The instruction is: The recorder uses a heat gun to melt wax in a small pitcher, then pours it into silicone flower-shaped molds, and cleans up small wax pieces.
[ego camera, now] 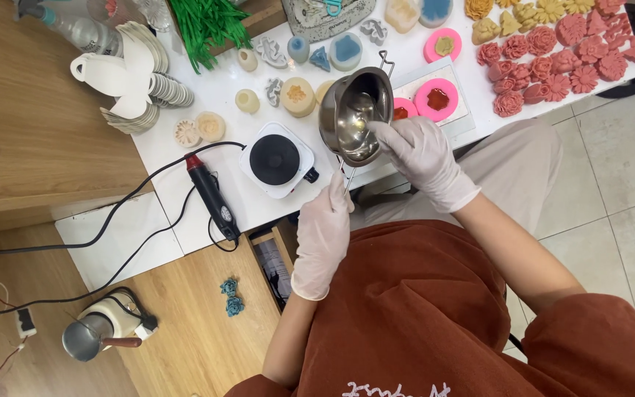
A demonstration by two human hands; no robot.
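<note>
A small steel melting pot [356, 112] is tilted over the white table [214, 95], its mouth facing me. My left hand [323, 234], in a pale glove, grips the pot's thin wire handle near the table's front edge. My right hand [422, 154], also gloved, reaches into the pot with its fingertips against the inner wall. Just beyond the pot lie pink round moulds [436, 99] holding red wax. A small white electric hot plate [277, 159] with a black disc sits to the left of the pot.
A black and red heat gun [212, 195] lies at the table's front with its cable trailing left. Several pink and yellow flower-shaped pieces [553, 51] fill the right end. White paper stacks [137, 77], green strands [207, 26], a metal pitcher [93, 334] on the floor.
</note>
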